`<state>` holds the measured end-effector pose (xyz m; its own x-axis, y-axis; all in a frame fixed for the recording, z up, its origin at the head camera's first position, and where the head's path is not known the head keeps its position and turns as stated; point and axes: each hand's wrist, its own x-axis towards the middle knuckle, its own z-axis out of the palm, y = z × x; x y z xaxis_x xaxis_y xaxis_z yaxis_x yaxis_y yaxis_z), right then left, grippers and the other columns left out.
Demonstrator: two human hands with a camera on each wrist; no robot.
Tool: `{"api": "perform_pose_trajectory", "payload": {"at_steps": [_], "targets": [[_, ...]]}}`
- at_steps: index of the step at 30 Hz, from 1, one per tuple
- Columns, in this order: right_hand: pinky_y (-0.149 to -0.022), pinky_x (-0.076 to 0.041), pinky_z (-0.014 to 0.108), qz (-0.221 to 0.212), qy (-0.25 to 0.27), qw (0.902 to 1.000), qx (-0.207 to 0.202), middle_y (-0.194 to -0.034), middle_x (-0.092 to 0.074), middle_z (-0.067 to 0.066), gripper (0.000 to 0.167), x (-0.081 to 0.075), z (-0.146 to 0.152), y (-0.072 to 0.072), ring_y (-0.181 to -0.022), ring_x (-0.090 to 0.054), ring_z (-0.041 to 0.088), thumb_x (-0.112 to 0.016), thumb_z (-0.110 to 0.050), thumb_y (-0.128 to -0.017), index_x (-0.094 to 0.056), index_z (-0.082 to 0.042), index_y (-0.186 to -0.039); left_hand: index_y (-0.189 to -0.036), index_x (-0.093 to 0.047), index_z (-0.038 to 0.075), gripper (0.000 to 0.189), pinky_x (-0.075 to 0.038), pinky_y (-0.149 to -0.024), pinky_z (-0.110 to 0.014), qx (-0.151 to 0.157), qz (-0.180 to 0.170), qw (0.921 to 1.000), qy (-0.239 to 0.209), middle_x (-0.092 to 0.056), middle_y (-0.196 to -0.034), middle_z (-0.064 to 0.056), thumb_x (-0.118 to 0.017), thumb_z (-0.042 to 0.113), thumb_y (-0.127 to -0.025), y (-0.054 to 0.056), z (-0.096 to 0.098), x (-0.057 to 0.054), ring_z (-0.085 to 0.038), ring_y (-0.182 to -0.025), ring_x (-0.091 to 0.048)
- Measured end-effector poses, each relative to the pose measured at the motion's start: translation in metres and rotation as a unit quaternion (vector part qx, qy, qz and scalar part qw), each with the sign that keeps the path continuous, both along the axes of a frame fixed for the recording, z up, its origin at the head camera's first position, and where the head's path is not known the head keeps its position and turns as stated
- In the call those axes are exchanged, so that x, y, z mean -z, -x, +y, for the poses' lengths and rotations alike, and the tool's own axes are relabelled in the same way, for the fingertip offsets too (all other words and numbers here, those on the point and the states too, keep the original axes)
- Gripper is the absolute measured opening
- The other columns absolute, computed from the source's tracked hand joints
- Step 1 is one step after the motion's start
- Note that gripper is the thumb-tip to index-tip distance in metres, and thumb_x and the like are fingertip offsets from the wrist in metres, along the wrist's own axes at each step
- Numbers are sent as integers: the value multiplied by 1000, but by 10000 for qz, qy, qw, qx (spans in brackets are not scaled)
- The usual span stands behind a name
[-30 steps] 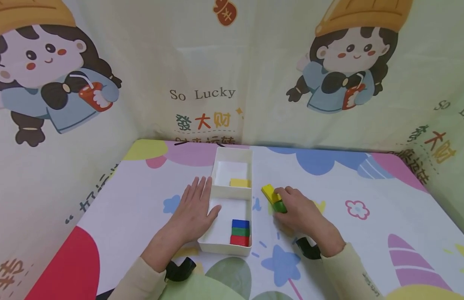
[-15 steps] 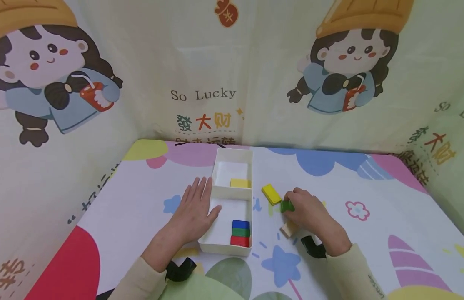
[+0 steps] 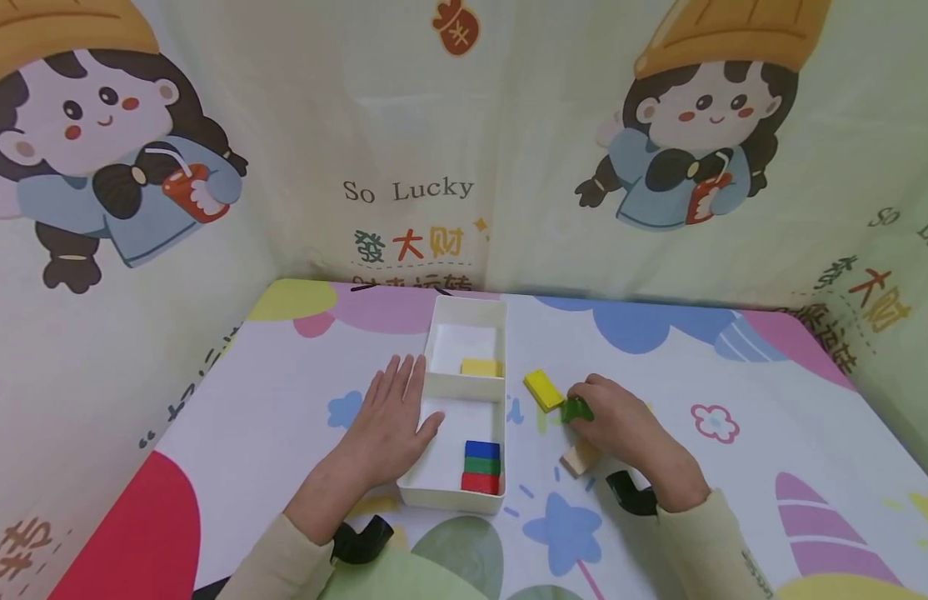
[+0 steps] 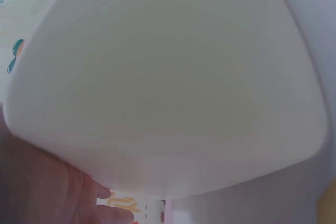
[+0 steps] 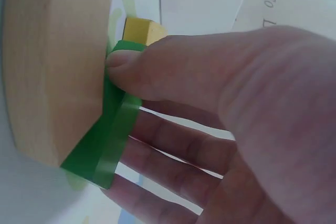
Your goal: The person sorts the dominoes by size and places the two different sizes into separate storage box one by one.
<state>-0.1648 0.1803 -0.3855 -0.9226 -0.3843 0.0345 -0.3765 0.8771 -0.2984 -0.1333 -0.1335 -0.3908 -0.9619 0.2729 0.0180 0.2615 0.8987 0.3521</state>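
Right hand pinches a green block beside the white box

The loose green block (image 3: 577, 409) is on the right-hand side of the white box (image 3: 451, 497), in the right hand (image 3: 625, 425). That grip is closed down to the block's width, thumb on one side and fingers on the other. To me this looks like the picking-up step. The next move, I'd judge, calls for a clean lift that doesn't drag the neighbours along. From where I stand I can't be sure whether the block is off the tabletop (image 3: 284, 383) or resting on it.

Those neighbours are close: the loose yellow block (image 3: 543, 391) lies just beside it on the box side, and the plain wooden block (image 3: 579, 458) sits nearer the person, partly under the hand.

The box has two compartments. The far one holds the boxed yellow block (image 3: 482, 367), by the divider. The near one holds a red block (image 3: 481, 483), the boxed green block (image 3: 482, 465) and a blue block (image 3: 482, 449), snug together at its right side; the rest of its floor is bare.

The left hand (image 3: 385, 425) holds nothing: its fingers lie straight along the box's left side, thumb out over the near compartment.
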Motion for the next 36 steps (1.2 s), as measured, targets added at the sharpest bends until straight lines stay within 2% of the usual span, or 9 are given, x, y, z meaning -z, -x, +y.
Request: {"api": "perform_pose_trajectory", "payload": {"at_steps": [6, 14, 22, 36], "targets": [[-78, -59, 40, -3, -26, 10000, -13, -93, -63, 8, 26, 0, 0, 1, -82, -60, 20, -75, -2, -80, -71, -1, -106, -158, -9, 1, 81, -9, -124, -58, -16, 27, 10000, -37, -14, -165, -21, -48, 42, -101, 0, 0, 0, -40, -154, -5], [-77, -58, 41, 258, 20, 9996, -102, -94, -64, 9, 26, -4, 2, 3, -83, -61, 20, -74, -2, -81, -71, 0, -107, -159, -8, 1, 80, -9, -124, -58, 7, 31, 10000, -21, -12, -166, -21, -46, 43, -102, 0, -1, 1, -40, -154, -4], [-77, -57, 40, 251, -269, 9991, -190, -94, -64, 9, 26, -18, 2, 7, -83, -61, 20, -75, -2, -81, -71, -1, -107, -159, -10, 1, 79, -10, -124, -57, 21, 44, 9999, -109, -14, -165, -21, -47, 42, -102, 0, 0, -1, -39, -154, -5], [-74, -57, 37, 558, -260, 9974, -370, -98, -64, 9, 24, -50, -17, 22, -83, -61, 20, -74, -4, -84, -73, -3, -108, -159, -9, 2, 80, -9, -124, -57, 1, 59, 10000, 40, -14, -165, -21, -47, 43, -102, 1, -3, 0, -39, -155, -4]]}}
